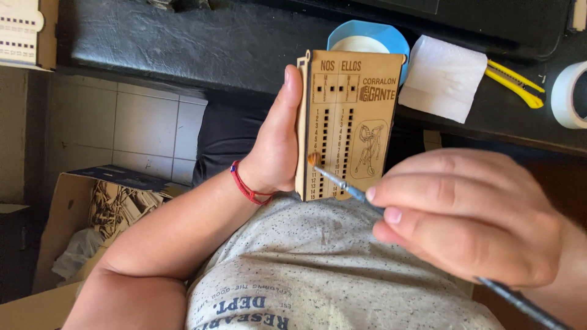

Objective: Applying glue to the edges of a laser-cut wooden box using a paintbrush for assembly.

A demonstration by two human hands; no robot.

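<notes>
Closest to the camera, my right hand (471, 223) fills the lower right, fingers curled tight around a thin paintbrush (348, 188). Its handle runs back under my palm toward the bottom right corner. Its small brown tip touches the left edge of a wooden board (348, 122), low down on that edge.

My left hand (278, 140) holds this board upright from its left side, thumb lying along the front edge and the other fingers hidden behind it. So the board sits just above and left of my right hand, joined to it only by the brush. It is a flat, pale wooden plaque, engraved with lettering, two columns of small square holes and a line drawing of a figure. A red string bracelet (247, 188) circles my left wrist, and my speckled grey shirt (330, 269) lies below.

Behind the board, on the dark worktop (202, 43), sit a blue roll of tape (391, 36), a white foam block (443, 76), a yellow utility knife (516, 82) and, at the right edge, a white tape roll (568, 95). An open cardboard box (73, 201) stands on the floor at lower left.
</notes>
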